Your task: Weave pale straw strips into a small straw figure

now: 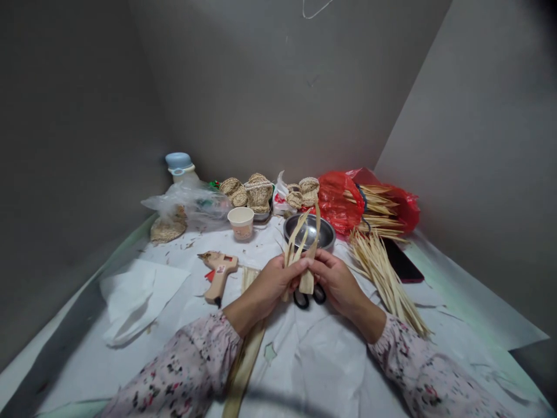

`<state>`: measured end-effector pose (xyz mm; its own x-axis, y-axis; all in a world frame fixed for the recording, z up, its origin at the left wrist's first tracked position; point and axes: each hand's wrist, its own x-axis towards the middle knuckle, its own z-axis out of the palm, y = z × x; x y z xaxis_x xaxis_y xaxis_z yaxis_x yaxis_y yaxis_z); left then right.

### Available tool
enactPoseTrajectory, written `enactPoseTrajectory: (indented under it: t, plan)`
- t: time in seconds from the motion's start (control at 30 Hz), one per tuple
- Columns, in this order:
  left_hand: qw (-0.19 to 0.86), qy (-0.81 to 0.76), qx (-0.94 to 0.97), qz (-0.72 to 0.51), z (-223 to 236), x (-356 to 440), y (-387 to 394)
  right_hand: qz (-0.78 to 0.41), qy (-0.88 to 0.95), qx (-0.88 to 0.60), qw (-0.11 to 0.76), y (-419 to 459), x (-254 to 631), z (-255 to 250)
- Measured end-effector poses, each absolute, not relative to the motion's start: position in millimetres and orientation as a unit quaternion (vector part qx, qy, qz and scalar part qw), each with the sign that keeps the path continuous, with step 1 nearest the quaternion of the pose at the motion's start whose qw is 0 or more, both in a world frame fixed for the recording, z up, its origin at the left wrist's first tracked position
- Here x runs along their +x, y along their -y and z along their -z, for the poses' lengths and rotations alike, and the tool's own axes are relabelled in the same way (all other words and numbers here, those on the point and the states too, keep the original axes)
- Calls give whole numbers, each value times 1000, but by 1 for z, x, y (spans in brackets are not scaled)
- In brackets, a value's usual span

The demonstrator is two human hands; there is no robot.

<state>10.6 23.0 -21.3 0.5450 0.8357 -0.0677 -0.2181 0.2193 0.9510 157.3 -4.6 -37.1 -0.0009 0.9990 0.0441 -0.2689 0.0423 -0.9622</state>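
Observation:
My left hand (pixel 273 280) and my right hand (pixel 334 280) meet at the table's middle, both closed on a bunch of pale straw strips (pixel 303 242) that fan upward from my fingers. More of the strips run down under my left forearm (pixel 243 366). Black scissors (pixel 308 297) lie on the white paper just beneath my hands, partly hidden by them.
A glue gun (pixel 218 273) lies to the left, a metal bowl (pixel 324 233) and paper cup (pixel 241 222) behind my hands. A pile of straw strips (pixel 385 273) and a dark phone (pixel 402 262) are at right. Woven baskets (pixel 259 193), a red bag (pixel 339 200) and a bottle (pixel 179 165) line the back.

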Motion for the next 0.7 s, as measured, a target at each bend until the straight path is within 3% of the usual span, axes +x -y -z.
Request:
enactPoseTrajectory:
  t: [0.3,0.7]
  plan:
    - [687,-325,524,-384,20,8,-22,-573,447,-388,567,4,160,39]
    - [709,-315,504,-379,22,8,-22,-515,498,-462,523,4,159,37]
